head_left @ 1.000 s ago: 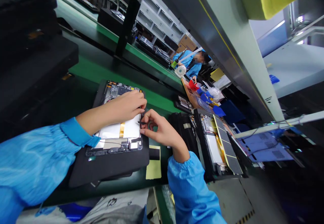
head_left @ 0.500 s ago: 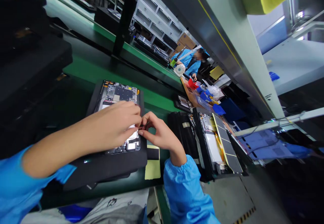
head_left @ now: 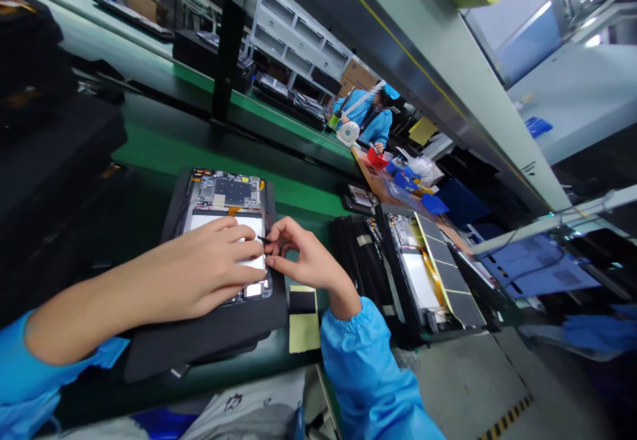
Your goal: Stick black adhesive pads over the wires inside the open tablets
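An opened tablet (head_left: 231,189) with a bare circuit board and a white battery lies on black foam pads (head_left: 213,340). Across its lower half lies my left hand (head_left: 213,264), fingers stretched out over the battery and the tips near the right edge. My right hand (head_left: 303,254) is at that same edge, thumb and fingers pinched on a small thin black piece (head_left: 263,239). The two hands' fingertips are close together. A yellow sheet with a black strip (head_left: 303,334) is on the bench just right of the foam.
Several opened devices (head_left: 418,274) lean in black holders at right. Dark stacked foam (head_left: 50,141) rises at far left. Across the green bench (head_left: 154,141), a person in blue (head_left: 371,118) sits by a small white fan (head_left: 348,133). A metal beam (head_left: 438,81) crosses above.
My left hand has moved left and its fingers have spread flat, uncovering more of the battery. My right hand stays at the tablet's edge, with the black piece now showing. The view has shifted slightly.
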The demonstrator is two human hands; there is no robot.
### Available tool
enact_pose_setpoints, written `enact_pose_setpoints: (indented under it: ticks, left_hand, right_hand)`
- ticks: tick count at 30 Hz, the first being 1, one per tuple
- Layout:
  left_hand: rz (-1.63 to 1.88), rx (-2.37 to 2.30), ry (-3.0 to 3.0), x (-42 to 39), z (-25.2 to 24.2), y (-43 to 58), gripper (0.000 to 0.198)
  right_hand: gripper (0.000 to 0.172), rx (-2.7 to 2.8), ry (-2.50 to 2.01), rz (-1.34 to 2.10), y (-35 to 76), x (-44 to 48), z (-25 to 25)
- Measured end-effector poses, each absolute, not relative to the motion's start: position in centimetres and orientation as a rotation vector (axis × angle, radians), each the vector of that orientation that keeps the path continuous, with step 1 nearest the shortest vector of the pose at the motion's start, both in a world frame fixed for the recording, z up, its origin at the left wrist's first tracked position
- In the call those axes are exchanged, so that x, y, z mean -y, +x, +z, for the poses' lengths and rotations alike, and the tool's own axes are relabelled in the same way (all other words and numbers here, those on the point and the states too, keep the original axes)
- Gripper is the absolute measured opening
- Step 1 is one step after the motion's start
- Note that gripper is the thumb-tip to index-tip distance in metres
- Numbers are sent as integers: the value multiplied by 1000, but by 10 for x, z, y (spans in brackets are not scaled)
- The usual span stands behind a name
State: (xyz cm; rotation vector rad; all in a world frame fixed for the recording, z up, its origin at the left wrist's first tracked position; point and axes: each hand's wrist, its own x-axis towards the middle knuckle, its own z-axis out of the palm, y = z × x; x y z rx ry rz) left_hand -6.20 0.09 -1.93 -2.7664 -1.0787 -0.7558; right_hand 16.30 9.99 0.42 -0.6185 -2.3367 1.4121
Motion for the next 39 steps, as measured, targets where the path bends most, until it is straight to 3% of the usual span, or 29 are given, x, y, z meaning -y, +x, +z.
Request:
enact_pose_setpoints:
  ticks: [7,13,24,39]
  left_hand:
    - [-780,1107,-2822,-2,-18,-60,31]
    - [-1016,1294,-2899,-6,-15,-65,34]
    - [-853,1137,-2872,-1,-14,-62,38]
    - [-874,1257,-2864,-3,-14,-64,37]
  right_hand:
    - [30,2342,-569,1382,166,-96,1]
    - [26,2332,-496,1378,168,-96,-5]
    - [39,2233,-513,1489,168,-101,-14]
    - [29,2175,-573,1401,167,-89,-13]
